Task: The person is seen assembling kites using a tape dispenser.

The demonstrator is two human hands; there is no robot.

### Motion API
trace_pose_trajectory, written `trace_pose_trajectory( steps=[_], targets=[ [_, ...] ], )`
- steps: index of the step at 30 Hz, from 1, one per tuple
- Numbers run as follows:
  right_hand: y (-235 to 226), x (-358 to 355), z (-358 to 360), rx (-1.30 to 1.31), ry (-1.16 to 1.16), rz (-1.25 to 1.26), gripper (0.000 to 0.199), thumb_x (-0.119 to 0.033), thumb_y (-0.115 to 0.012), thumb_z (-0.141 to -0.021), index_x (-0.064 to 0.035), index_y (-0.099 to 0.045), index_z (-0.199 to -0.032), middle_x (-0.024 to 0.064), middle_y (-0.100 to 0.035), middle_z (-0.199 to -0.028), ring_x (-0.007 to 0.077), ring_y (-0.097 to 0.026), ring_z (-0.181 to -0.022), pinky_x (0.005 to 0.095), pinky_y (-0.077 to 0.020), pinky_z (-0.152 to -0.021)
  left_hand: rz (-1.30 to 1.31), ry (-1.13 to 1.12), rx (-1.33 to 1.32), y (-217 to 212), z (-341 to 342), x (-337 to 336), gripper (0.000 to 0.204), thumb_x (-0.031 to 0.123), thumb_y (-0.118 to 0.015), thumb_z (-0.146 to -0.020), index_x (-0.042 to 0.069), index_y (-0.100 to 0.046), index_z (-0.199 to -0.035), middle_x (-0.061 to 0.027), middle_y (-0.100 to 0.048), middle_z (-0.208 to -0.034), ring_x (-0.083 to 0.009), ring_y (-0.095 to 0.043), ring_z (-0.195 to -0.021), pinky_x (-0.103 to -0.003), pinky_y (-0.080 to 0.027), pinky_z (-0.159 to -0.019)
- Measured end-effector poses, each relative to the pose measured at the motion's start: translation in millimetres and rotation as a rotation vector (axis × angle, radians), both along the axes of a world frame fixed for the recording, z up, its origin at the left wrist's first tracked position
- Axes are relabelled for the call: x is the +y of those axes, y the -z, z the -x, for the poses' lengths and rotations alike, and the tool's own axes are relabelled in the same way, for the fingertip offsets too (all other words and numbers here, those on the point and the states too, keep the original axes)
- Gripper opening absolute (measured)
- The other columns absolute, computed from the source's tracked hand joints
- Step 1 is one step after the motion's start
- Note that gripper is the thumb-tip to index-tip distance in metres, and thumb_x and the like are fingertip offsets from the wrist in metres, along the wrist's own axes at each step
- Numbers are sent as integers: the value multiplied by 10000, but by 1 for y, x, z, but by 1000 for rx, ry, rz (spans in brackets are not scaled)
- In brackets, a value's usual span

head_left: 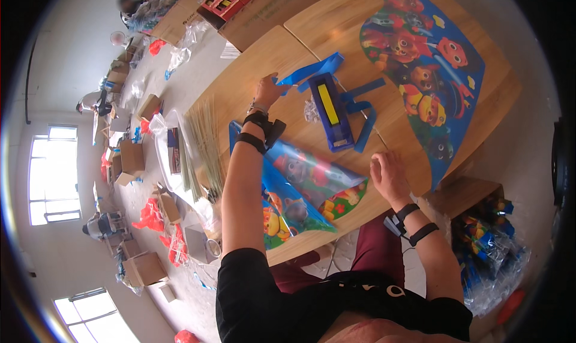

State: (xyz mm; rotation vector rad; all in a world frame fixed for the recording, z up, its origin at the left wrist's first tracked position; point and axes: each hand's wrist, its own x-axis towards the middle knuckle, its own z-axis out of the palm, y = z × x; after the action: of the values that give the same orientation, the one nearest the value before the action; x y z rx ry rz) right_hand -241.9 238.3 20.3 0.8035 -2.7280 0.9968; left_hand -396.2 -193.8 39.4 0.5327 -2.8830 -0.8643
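My left hand (270, 93) reaches out over the table's far left part, closed on the end of a blue plastic strip (309, 71). Beside it lies a dark blue box-like tool (334, 118) with a yellow panel, and more blue strips (363, 90) curl around it. My right hand (387, 176) rests by the near edge with loosely bent fingers and nothing visible in it. Under my left forearm lies a folded, glossy cartoon-printed sheet (300, 178), partly hidden by the arm. A second cartoon-printed sheet (429, 73) is spread flat on the right.
A bundle of thin pale sticks (204, 142) lies along the left table edge. A crumpled clear scrap (311, 111) sits beside the blue tool. Below right stands a carton (468, 196) near plastic-wrapped printed goods (489, 253). Cartons, bags and people are further left.
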Motion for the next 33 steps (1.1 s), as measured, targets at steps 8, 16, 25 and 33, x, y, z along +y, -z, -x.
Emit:
trace_pose_trajectory(
  steps=[8, 16, 25, 33],
  targets=[
    [4, 15, 0, -20, 38, 1, 223, -104, -664, -864, -91, -542, -1050, 111, -579, -948, 333, -566, -927, 456, -474, -805, 84, 163, -107, 8, 9, 40, 446, 324, -846, -723, 84, -751, -1087, -168, -751, -943, -332, -725, -909, -428, -555, -818],
    [-1, 7, -8, -38, 17, 34, 230, -78, -655, -851, -85, -541, -1051, 119, -586, -964, 349, -564, -943, 465, -483, -823, -81, -22, 206, -83, 4, 33, 294, 338, -800, -801, 64, -773, -903, -164, -733, -873, -299, -711, -840, -405, -536, -732],
    [12, 7, -9, 12, 7, 111, 241, -115, -672, -863, -88, -539, -1062, 131, -586, -986, 359, -578, -940, 465, -483, -825, -165, 146, 319, -233, -87, 71, 264, 252, -728, -920, -10, -728, -952, -81, -723, -818, -126, -661, -743, -303, -519, -693],
    [0, -9, -31, 140, -121, 354, 271, -178, -694, -907, -74, -593, -1137, 146, -618, -1052, 361, -579, -994, 456, -466, -874, -493, 135, 171, -265, -284, 123, 246, 218, -582, -1036, -2, -682, -991, -23, -649, -696, -84, -598, -662, -250, -467, -616]
  ],
)
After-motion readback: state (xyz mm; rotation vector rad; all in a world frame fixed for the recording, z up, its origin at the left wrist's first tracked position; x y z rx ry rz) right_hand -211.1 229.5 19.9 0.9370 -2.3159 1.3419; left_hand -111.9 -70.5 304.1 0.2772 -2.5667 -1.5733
